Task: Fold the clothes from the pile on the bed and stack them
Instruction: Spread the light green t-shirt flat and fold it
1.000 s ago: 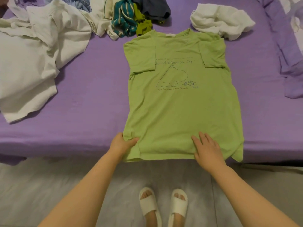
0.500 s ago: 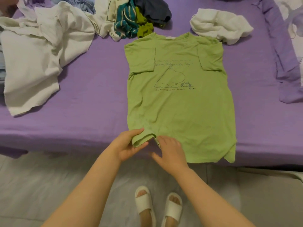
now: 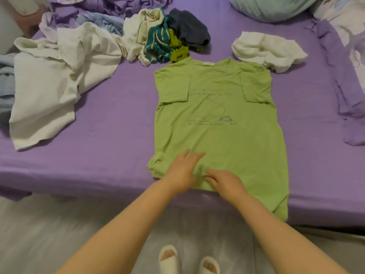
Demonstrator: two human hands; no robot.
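On the bed (image 3: pixel 110 155), the soft, limp green T-shirt (image 3: pixel 217 135) is pressed by flat, relaxed fingers (image 3: pixel 194 155); its hem corners are best gripped.

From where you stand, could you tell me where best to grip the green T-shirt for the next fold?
Probably the green T-shirt at its hem corners, from the near bed edge: it lies flat, sleeves folded in, hem nearest you, with the left hand and right hand already there.
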